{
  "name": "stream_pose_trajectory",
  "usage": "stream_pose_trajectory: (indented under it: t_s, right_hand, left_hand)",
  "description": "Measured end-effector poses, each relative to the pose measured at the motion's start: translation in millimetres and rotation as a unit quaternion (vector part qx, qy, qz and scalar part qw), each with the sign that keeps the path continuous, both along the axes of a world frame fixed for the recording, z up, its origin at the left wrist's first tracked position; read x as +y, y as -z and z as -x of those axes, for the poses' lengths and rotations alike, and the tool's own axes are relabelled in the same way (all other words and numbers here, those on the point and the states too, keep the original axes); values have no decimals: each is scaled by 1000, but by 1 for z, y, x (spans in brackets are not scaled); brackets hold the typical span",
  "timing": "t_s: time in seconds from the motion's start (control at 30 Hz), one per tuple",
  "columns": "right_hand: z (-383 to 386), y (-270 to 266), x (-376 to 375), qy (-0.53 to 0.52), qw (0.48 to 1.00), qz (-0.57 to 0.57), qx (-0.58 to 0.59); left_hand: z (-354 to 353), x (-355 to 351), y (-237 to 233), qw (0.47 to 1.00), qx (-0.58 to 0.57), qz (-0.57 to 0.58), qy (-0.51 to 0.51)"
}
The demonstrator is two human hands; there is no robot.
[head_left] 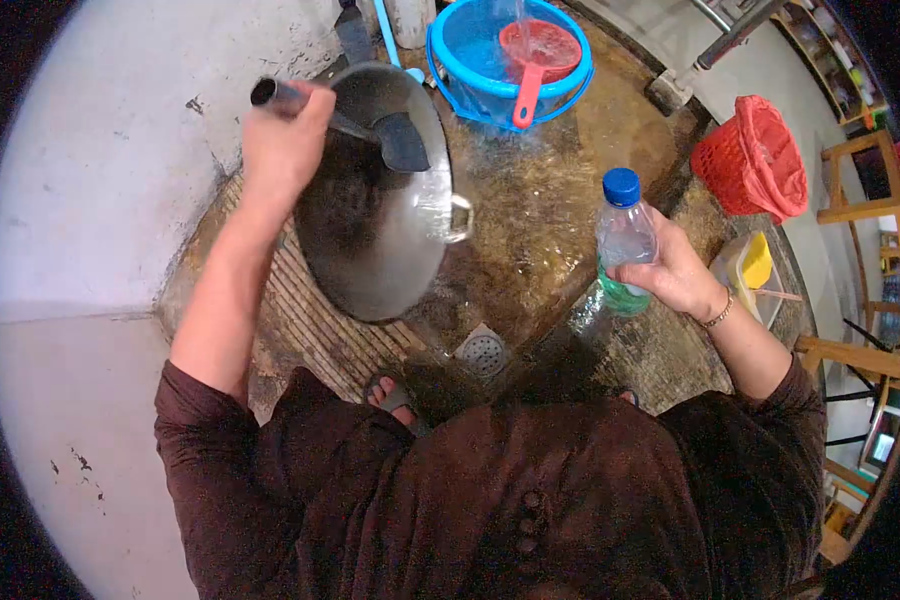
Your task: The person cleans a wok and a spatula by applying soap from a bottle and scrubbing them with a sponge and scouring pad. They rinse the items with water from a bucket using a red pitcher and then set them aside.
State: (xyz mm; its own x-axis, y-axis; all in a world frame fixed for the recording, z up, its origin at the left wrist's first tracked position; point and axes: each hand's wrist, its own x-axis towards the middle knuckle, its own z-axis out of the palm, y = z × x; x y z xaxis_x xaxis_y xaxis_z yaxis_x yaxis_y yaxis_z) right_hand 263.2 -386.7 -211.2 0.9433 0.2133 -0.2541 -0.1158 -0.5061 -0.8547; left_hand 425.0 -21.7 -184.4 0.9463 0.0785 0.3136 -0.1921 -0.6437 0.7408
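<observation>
The left hand (pixel 285 145) grips the handle of a spatula (pixel 404 143) — dark, broad-bladed — over a wok (pixel 385 255). The wok, grey metal with a dark interior and loop handle, sits near the wall (pixel 110 200). The right hand (pixel 678 268) grasps a clear plastic bottle (pixel 625 232) — blue-capped, green liquid at its base.

The wok (pixel 385 275) is presenting smooth metal, glossy toward its looped metal handle (pixel 460 220) and duller on the opposite side. The spatula (pixel 402 145) is showing a dark, largely matt blade. The bottle (pixel 619 236) is displaying clear, glossy plastic beneath an opaque plastic cap (pixel 621 187). The bucket (pixel 473 104) and dipper (pixel 532 85) are exhibiting smooth, shiny plastic. The basket (pixel 722 168) is showing perforated plastic. The floor (pixel 560 195) is presenting a rough, wet, glistening surface. The wall (pixel 120 200) is showing a matt finish with flaked patches. The garment (pixel 490 490) is appearing as matt cloth.
</observation>
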Motion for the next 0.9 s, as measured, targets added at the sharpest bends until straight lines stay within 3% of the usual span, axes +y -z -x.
stream_pose_trajectory:
  t_s: [0.23,0.57,0.67,0.9]
  right_hand:
    - [4,-1,-7,6,1000,-3,7]
    - [11,-2,-7,10,1000,-19,14]
    - [10,-6,-7,-12,998,-8,55]
    - [14,1,8,-24,999,18,23]
  left_hand:
    - [18,-30,-69,976,-77,-192,75]
    - [45,-28,-83,968,-100,-205,108]
    - [42,-25,-73,971,-113,-186,96]
    - [33,-3,-56,988,-64,-138,39]
